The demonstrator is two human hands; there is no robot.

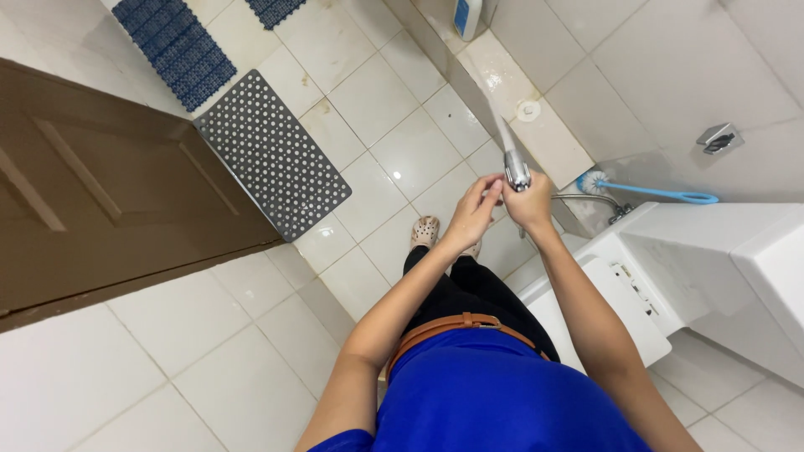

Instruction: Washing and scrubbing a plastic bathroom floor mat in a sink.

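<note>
My right hand (533, 203) grips a chrome hand sprayer (516, 170), its head pointing up and away from me. A stream of water (490, 107) shoots from it toward the tiled ledge (548, 138) ahead. My left hand (474, 209) is raised beside the sprayer, its fingertips touching the sprayer's handle just below the head. A metal hose (586, 198) runs from the sprayer toward the wall on the right.
A white toilet (670, 259) stands at the right. A blue toilet brush (649, 191) lies behind it. A brown door (100, 184) stands open at the left. Grey (272, 155) and blue (176, 46) perforated mats lie on the wet white floor tiles. A bottle (469, 17) stands on the ledge.
</note>
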